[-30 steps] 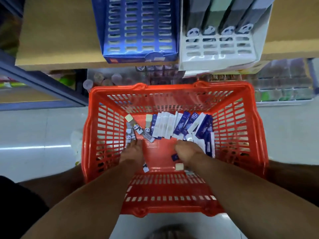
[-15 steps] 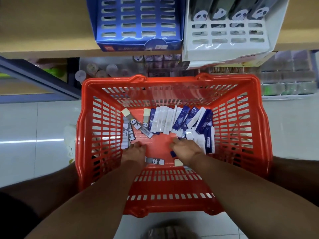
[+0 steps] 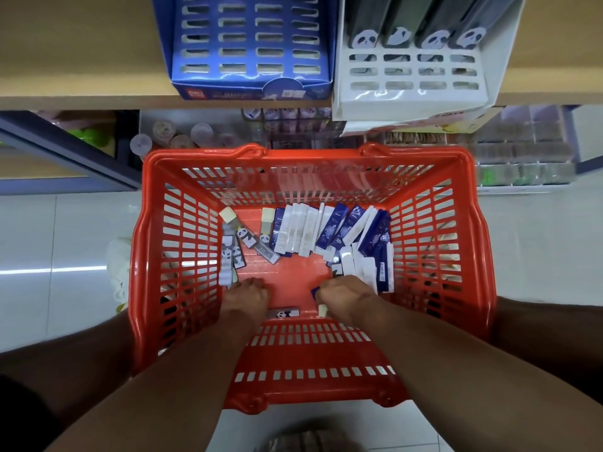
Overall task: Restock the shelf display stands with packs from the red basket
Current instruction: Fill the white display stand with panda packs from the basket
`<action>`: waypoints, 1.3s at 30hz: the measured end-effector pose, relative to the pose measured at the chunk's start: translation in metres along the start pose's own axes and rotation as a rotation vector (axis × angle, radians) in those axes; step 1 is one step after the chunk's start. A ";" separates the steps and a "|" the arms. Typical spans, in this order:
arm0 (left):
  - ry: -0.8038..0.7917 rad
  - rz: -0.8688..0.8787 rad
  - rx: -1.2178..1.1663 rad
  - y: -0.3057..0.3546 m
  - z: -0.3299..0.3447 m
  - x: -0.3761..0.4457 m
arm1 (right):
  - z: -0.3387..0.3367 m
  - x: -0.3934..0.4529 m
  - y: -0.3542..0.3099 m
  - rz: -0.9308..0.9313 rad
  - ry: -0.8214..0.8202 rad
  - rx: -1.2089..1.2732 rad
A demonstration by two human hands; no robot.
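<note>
Both hands, left [image 3: 245,296] and right [image 3: 346,293], curl over packs [image 3: 313,231] in the basket [image 3: 470,256], grips unclear; the packs look light, stiff and slick, best pinched across the long edges.

Bright, even indoor light from overhead, slightly cool. Glare streak across glossy floor tiles [image 3: 49,269] at left; sheen also on blue display stand [image 3: 249,44] and white display stand [image 3: 411,76] fronts. Red basket [image 3: 470,243] oversaturated, near-orange, rim highlights blown. Soft shadow under wooden shelf [image 3: 81,60], goods on lower shelf dim and smeared, labels unreadable. Strong wide-angle distortion: shelf edge bowed, basket walls splayed, forearms stretched toward bottom corners. Centre fairly sharp, pack print still illegible. Left hand [image 3: 245,296] and right hand [image 3: 347,293] slightly soft, poss. motion blur. Corners dark, underexposed.
</note>
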State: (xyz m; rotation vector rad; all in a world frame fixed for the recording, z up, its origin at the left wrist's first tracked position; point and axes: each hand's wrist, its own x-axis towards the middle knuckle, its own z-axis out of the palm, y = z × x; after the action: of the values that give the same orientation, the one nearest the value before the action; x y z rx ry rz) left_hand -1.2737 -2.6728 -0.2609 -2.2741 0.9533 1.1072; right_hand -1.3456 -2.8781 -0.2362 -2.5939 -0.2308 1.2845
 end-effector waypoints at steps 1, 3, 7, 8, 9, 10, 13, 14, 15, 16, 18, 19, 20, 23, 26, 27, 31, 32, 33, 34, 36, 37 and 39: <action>-0.005 0.010 0.015 0.001 -0.002 -0.001 | 0.000 0.001 -0.001 0.023 -0.002 0.024; -0.007 0.026 -0.002 0.001 -0.005 -0.002 | -0.004 0.000 -0.003 0.072 -0.011 0.070; 0.043 0.054 -0.288 -0.002 -0.024 -0.011 | -0.019 -0.006 -0.002 0.084 0.000 0.187; 0.059 0.059 -0.390 -0.004 -0.034 -0.015 | -0.027 -0.009 -0.002 0.101 0.028 0.203; 0.086 0.067 -0.477 -0.005 -0.044 -0.019 | -0.036 -0.013 -0.001 0.120 0.054 0.238; 0.137 0.080 -0.541 -0.008 -0.054 -0.024 | -0.047 -0.018 -0.002 0.118 0.069 0.250; 0.342 0.077 -0.685 -0.014 -0.085 -0.043 | -0.076 -0.036 -0.003 0.132 0.105 0.190; 0.389 0.082 -0.723 -0.015 -0.096 -0.051 | -0.084 -0.043 -0.004 0.126 0.119 0.173; 0.417 0.087 -0.743 -0.016 -0.106 -0.060 | -0.093 -0.050 -0.005 0.124 0.131 0.169; 0.435 0.094 -0.746 -0.017 -0.116 -0.070 | -0.102 -0.058 -0.005 0.117 0.154 0.161; 0.479 0.112 -0.723 -0.022 -0.138 -0.088 | -0.124 -0.076 -0.008 0.108 0.206 0.164; 0.514 0.126 -0.718 -0.024 -0.150 -0.096 | -0.137 -0.087 -0.010 0.100 0.236 0.181; 0.545 0.141 -0.720 -0.027 -0.163 -0.104 | -0.152 -0.098 -0.014 0.090 0.267 0.204; 0.635 0.206 -0.702 -0.035 -0.208 -0.134 | -0.197 -0.139 -0.023 0.040 0.332 0.236; 0.670 0.318 -0.628 -0.041 -0.249 -0.162 | -0.236 -0.185 -0.026 0.019 0.395 0.252; 0.671 0.343 -0.609 -0.043 -0.260 -0.171 | -0.247 -0.200 -0.026 0.022 0.413 0.257; 0.754 0.413 -0.661 -0.049 -0.298 -0.202 | -0.284 -0.246 -0.013 -0.011 0.524 0.369; 0.777 0.435 -0.675 -0.051 -0.307 -0.209 | -0.291 -0.255 -0.008 -0.016 0.558 0.408; 0.795 0.459 -0.688 -0.052 -0.314 -0.214 | -0.296 -0.261 -0.004 -0.017 0.598 0.446; 0.814 0.476 -0.693 -0.054 -0.321 -0.217 | -0.300 -0.265 0.000 -0.022 0.655 0.479; 0.843 0.480 -0.717 -0.056 -0.330 -0.219 | -0.302 -0.269 0.006 -0.017 0.796 0.546; 0.847 0.478 -0.755 -0.057 -0.332 -0.217 | -0.302 -0.267 0.009 -0.009 0.867 0.587; 0.841 0.468 -0.885 -0.060 -0.331 -0.208 | -0.300 -0.255 0.017 0.006 0.964 0.648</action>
State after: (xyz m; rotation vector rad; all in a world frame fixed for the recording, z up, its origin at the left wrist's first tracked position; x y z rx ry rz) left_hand -1.1538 -2.7601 0.1054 -3.5125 1.5906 0.7907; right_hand -1.2590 -2.9990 0.1290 -2.2852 0.3156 -0.0308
